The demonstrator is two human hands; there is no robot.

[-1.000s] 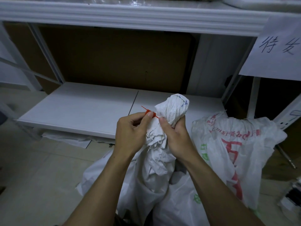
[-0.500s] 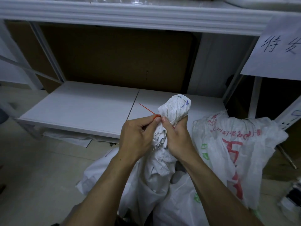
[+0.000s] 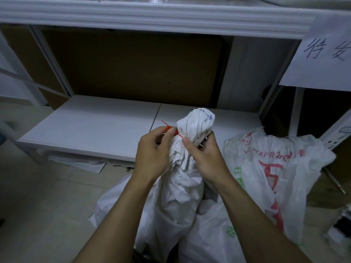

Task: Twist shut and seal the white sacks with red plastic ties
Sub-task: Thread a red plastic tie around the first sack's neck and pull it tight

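A white woven sack (image 3: 182, 196) stands in front of me, its mouth twisted into a bunched knob (image 3: 197, 123). A thin red plastic tie (image 3: 171, 129) runs round the neck under that knob, its loose tail sticking up to the left. My left hand (image 3: 152, 154) pinches the tie beside the neck between thumb and fingers. My right hand (image 3: 205, 158) grips the twisted neck from the right, thumb across the front. The part of the tie behind the neck is hidden.
A second white sack (image 3: 275, 168) with red and green print stands open at the right. A low white shelf board (image 3: 91, 128) lies behind the sacks, under a white rack beam (image 3: 152, 14). A handwritten paper sign (image 3: 322, 59) hangs at the upper right. Bare floor lies at the left.
The tie's loop now sits closer on the neck and less tail shows at the left. Both hands have stayed on the neck, the left one shifting slightly.
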